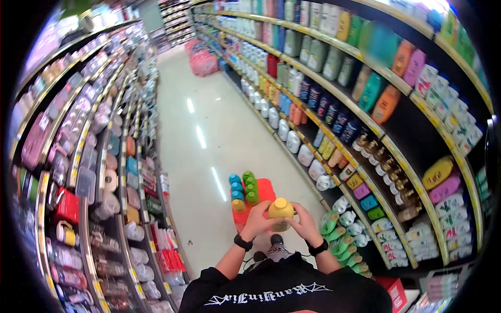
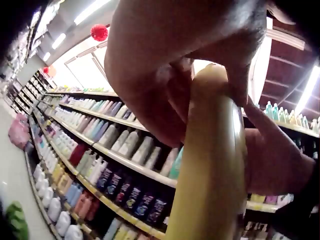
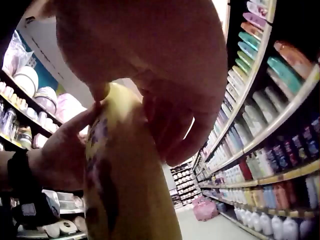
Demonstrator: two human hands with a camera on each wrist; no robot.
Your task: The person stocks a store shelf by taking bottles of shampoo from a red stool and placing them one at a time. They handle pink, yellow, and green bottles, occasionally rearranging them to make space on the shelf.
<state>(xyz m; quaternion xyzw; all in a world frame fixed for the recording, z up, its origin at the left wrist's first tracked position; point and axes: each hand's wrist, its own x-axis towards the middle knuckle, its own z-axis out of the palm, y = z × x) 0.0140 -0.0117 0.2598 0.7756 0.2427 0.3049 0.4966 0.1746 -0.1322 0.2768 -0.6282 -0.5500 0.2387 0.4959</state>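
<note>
A yellow bottle [image 1: 282,208] with a yellow cap stands upright between my two hands in front of my body. My left hand [image 1: 258,219] grips its left side and my right hand [image 1: 302,223] grips its right side. Up close in the left wrist view, the smooth yellow bottle [image 2: 210,165] has the left hand's fingers [image 2: 175,95] around its upper part. Printed graphics show on the bottle [image 3: 125,175] in the right wrist view. Just beyond the hands, blue bottles [image 1: 236,187], green bottles [image 1: 251,188] and another yellow bottle [image 1: 238,205] stand on a red surface [image 1: 266,190].
A long shelf of bottles [image 1: 334,68] runs along my right. Shelves of plastic containers [image 1: 94,156] line the left side. The pale floor [image 1: 182,130] stretches ahead between them, with a pink bundle [image 1: 202,60] farther down the aisle. Green bottles [image 1: 342,248] stand low by my right side.
</note>
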